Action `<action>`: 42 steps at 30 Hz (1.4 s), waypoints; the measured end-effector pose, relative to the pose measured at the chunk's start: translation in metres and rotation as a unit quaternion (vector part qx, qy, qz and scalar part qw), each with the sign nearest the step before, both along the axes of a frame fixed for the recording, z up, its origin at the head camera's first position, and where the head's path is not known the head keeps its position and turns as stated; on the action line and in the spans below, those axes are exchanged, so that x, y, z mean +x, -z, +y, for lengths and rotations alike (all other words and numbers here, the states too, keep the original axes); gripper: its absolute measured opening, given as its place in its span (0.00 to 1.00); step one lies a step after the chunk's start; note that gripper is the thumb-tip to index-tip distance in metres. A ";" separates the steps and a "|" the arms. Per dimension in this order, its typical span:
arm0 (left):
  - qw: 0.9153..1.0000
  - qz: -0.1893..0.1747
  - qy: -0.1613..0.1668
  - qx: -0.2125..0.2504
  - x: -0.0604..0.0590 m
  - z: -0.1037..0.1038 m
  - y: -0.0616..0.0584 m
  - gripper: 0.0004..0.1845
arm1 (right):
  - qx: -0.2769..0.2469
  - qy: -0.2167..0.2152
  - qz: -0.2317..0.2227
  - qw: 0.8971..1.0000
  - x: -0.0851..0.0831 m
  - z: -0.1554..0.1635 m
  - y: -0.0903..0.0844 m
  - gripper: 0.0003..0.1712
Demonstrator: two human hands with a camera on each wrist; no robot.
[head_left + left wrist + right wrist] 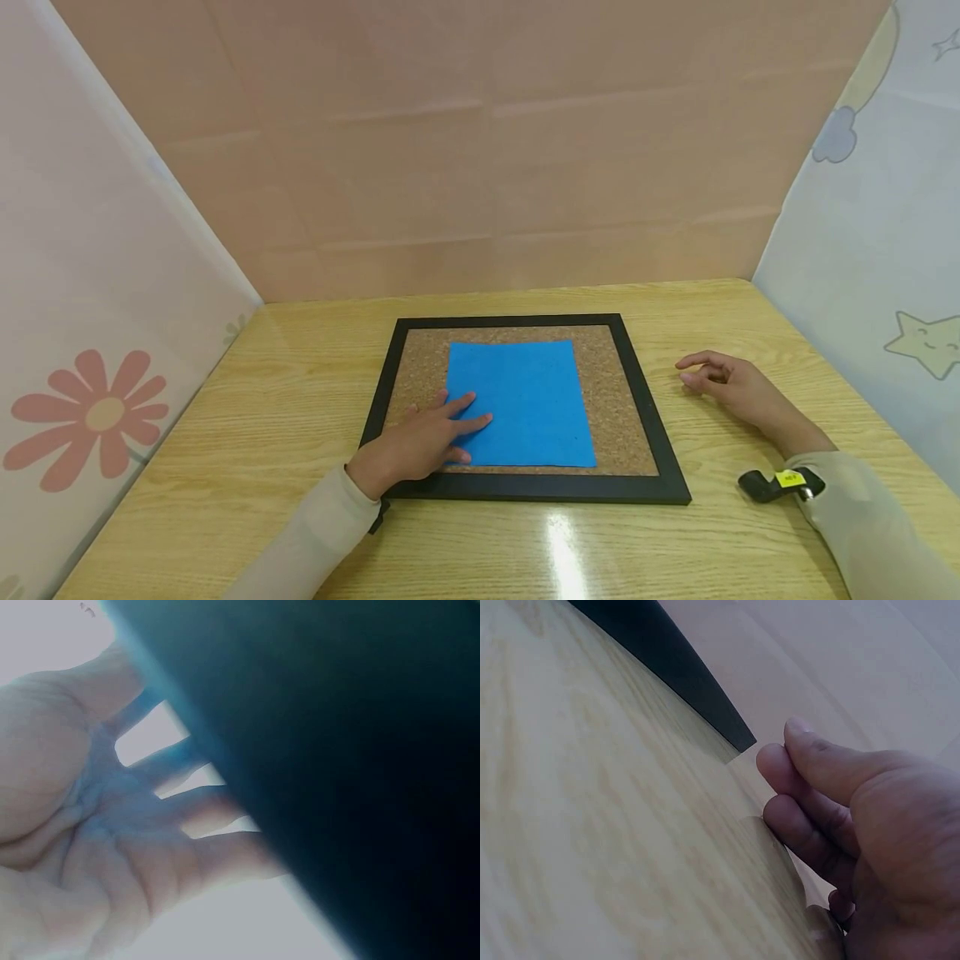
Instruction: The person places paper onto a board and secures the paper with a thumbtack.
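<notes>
Paper: blue sheet (521, 404) lies flat, centred on the cork board (617, 400).
Left hand (420, 442): fingers spread, pressing the sheet's near-left corner, likely steadying it.
Right hand (731, 387): loosely curled, empty, resting on the table (720, 308) beside the board.

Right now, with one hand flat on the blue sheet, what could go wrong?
Only the left hand presses the blue paper sheet, at its near left corner, so the far side could slide or lift on the cork board. The right hand rests on the table, away from the frame, unable to steady it.
</notes>
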State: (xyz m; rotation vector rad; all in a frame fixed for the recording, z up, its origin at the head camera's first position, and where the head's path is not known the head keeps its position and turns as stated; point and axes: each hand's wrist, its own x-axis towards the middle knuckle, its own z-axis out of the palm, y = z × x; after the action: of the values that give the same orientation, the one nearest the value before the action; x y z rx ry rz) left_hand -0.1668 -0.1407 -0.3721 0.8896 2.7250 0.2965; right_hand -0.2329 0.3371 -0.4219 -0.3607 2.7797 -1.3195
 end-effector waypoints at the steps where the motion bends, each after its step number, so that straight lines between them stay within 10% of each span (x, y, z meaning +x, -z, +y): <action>1: 1.000 -0.001 0.000 0.001 0.000 0.000 0.000 0.31 | 0.005 0.004 -0.001 1.000 0.000 0.000 0.000 0.21; 28: 1.000 -0.009 -0.005 0.000 0.001 0.000 -0.002 0.31 | 0.024 0.004 0.012 1.000 0.003 -0.003 -0.004 0.17; 42: 1.000 -0.010 -0.009 0.005 0.002 0.000 -0.001 0.31 | 0.021 -0.142 0.002 0.990 -0.001 -0.092 -0.070 0.13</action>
State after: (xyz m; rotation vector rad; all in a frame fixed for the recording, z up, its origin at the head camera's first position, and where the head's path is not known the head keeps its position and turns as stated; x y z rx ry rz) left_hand -0.1648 -0.1406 -0.3713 0.8614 2.7175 0.3199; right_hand -0.2340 0.2447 -0.3517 -0.7243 2.6289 -1.1915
